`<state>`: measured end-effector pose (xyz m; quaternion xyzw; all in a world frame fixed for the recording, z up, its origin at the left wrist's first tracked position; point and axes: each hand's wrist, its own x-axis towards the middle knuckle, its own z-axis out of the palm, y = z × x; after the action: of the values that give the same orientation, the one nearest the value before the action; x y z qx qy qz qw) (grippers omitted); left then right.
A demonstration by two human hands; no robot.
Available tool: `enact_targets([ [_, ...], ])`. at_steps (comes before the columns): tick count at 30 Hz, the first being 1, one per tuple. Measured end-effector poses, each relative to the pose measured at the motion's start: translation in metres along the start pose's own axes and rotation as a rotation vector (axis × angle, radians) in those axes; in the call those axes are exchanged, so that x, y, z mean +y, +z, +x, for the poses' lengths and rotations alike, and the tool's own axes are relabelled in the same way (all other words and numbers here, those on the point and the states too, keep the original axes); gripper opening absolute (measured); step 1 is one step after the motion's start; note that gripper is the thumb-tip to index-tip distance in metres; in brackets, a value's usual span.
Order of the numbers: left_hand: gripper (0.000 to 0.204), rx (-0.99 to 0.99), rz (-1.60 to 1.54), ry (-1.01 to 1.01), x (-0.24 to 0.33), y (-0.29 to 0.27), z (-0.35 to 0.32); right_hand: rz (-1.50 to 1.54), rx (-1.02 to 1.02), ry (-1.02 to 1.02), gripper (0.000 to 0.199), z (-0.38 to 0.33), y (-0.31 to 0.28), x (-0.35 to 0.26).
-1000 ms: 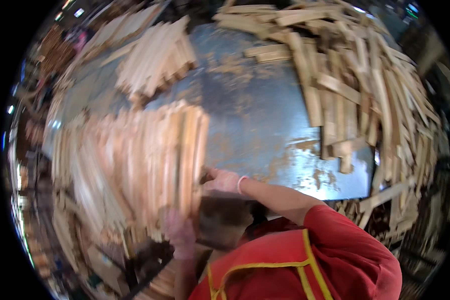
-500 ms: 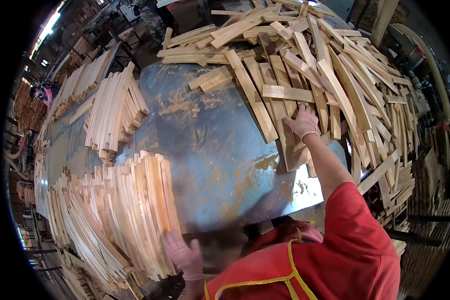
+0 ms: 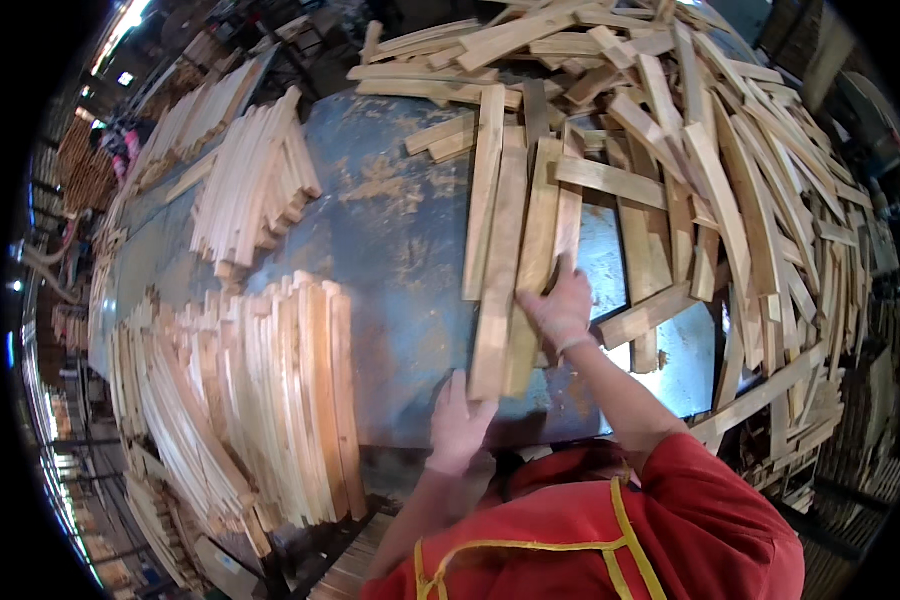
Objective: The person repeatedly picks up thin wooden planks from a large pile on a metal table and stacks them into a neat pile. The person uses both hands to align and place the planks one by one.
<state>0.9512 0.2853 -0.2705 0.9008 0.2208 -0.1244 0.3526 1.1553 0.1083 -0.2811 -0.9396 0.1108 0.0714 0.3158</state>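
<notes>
Several flat wooden boards (image 3: 503, 230) lie side by side, lengthwise toward me, on the worn blue tabletop (image 3: 400, 330). My right hand (image 3: 562, 312), gloved, grips across the right side of this group, thumb on one board and fingers on the narrower one beside it. At the near end of the group is my left hand (image 3: 460, 425), also gloved, its fingers stretched out and touching or almost touching the end of the leftmost long board. It holds nothing that I can make out. A short board (image 3: 610, 182) lies crosswise over the far part of the boards.
A large jumbled heap of boards (image 3: 740, 200) covers the far right of the table. On the left stand tight rows of sticks on edge, a near row (image 3: 300, 400) and a farther row (image 3: 250, 185). A slanting board (image 3: 645, 315) lies right of my right hand.
Several boards have been drawn left and toward me by my right hand, baring shiny tabletop on the right. My left hand has moved from the near row to the boards' near end.
</notes>
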Motion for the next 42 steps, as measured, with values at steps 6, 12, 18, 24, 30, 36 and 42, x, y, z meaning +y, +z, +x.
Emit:
enact_targets([
  [6,0.062,-0.112,-0.745,-0.232,-0.040,-0.039,0.022,1.294,-0.285,0.219,0.077,-0.063,0.062,-0.012],
  [12,0.030,-0.040,-0.813,-0.163,-0.075,-0.102,-0.044,1.302,-0.455,0.197,0.072,-0.142,0.015,-0.047],
  [18,0.045,0.404,-0.210,-0.183,-0.151,-0.103,-0.129,0.847,-0.630,-0.134,0.077,-0.216,0.106,-0.049],
  [24,0.057,0.628,0.320,-0.031,-0.180,-0.107,-0.151,-0.129,-0.826,-0.418,0.089,-0.278,0.137,-0.130],
  [30,0.065,0.566,0.253,0.133,-0.141,-0.102,-0.102,0.238,-1.089,-0.636,0.073,-0.199,0.133,-0.128],
  [36,0.061,0.284,0.344,0.175,-0.081,-0.065,-0.014,0.464,0.049,-0.352,0.068,-0.058,0.058,-0.026],
  [42,0.076,0.076,0.589,0.200,0.000,-0.023,0.074,0.732,-0.519,0.085,0.059,-0.052,0.046,-0.021],
])
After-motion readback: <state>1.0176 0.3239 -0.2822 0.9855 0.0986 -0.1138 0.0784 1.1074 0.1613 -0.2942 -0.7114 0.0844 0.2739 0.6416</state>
